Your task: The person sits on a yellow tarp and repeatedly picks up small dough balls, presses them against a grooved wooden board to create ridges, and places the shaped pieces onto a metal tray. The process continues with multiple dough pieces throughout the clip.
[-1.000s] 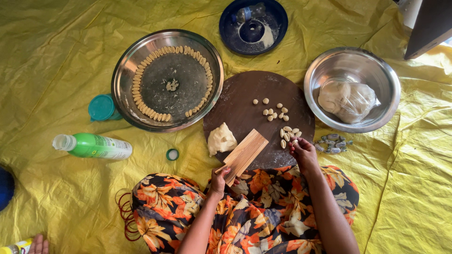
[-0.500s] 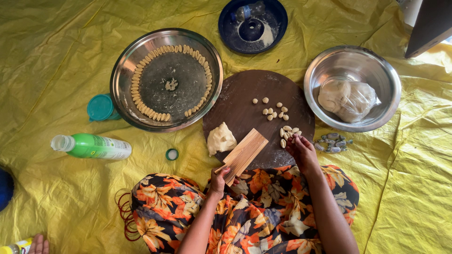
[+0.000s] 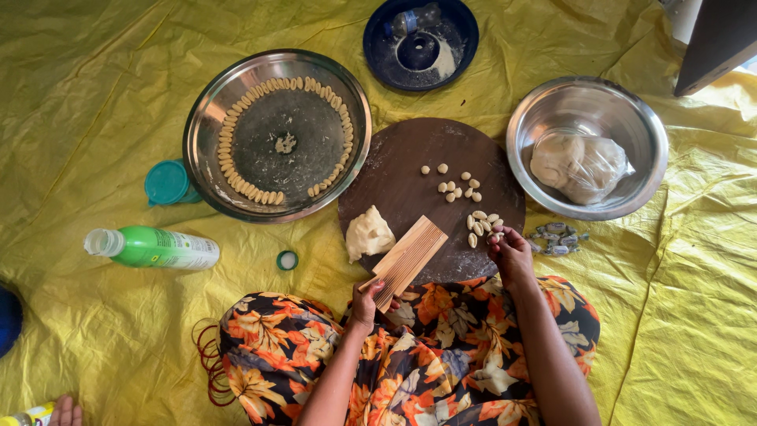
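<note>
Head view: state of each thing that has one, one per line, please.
Left hand: grips the near end of the ridged wooden board, which lies tilted on the round dark board.
Right hand: fingers on the shaped pieces.
Dough lump: uncut, beside the ridged board.
Steel tray: ring of shaped pieces inside.
Steel bowl: holds wrapped dough.
Green bottle: lying down, uncapped.

Crinkled yellow tarp [image 3: 102, 95] is covering the whole floor; soft daylight is falling evenly; dark furniture corner [image 3: 721, 39] showing top right.
</note>
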